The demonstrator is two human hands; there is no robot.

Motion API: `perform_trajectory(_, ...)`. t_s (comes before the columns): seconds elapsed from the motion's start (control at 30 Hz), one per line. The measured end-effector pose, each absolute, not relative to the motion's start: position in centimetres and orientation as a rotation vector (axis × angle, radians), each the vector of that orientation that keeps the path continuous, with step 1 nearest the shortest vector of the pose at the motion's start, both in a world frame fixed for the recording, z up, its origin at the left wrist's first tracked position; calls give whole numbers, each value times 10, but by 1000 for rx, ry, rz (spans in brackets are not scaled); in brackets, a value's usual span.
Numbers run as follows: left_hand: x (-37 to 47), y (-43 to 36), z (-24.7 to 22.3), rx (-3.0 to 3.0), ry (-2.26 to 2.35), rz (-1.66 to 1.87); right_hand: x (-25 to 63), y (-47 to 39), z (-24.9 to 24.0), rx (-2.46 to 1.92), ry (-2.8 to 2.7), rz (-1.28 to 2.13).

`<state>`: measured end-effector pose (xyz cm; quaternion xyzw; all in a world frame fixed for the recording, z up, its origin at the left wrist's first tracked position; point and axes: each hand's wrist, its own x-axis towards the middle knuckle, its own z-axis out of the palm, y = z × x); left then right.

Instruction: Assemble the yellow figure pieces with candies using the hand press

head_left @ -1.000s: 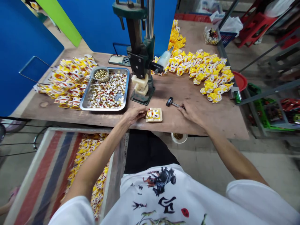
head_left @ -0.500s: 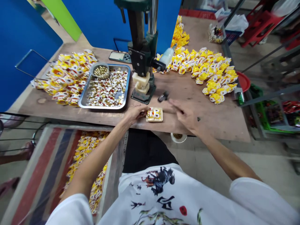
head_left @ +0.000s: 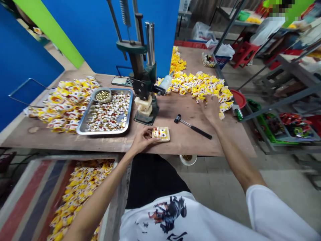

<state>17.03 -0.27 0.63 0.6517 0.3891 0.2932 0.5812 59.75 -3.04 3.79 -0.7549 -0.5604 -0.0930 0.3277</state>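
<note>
Small wooden block (head_left: 161,134) lying flat at the near edge of the wooden workbench (head_left: 180,110), with a yellow-and-white lion-face toy piece (head_left: 160,133) seated on top. Left hand (head_left: 142,139) against the block's left side, fingers curled and pinching its edge. Right hand (head_left: 211,106) well apart to the right, palm down with fingers spread loose on the near fringe of a heap of yellow toy pieces (head_left: 200,85); grasp on any single piece cannot be told. Small black-headed hammer (head_left: 192,126) lying free on the bench between the two hands, touched by neither. Green hand press (head_left: 143,80) standing just behind the block. Left of the press, steel tray (head_left: 84,121) filled with small red, white and gold parts, a round tin of brass-coloured pieces (head_left: 102,96) at its far corner. Second heap of yellow toy pieces (head_left: 60,102) beside the tray. Below the bench at left, a striped bin (head_left: 30,197) holding more yellow pieces.
</note>
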Motion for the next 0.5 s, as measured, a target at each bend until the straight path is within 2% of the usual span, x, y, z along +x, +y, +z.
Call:
perform_trajectory(0.13, 168, -15, 29, 1444, 905, 782, 620, 22, 54, -2242, -1247, -201)
perform_trajectory(0.27, 104, 15, 64, 1414, 941, 1098, 619, 34, 40, -2297, -1231, -145)
perform_trajectory(0.4, -11, 84, 84, 1496, 1538, 1566, 607, 10, 31, -2182, -1314, 218)
perform_trajectory(0.5, -70, 134, 75, 1593, 1893, 1572, 582, -12, 33, -2058, -1330, 533)
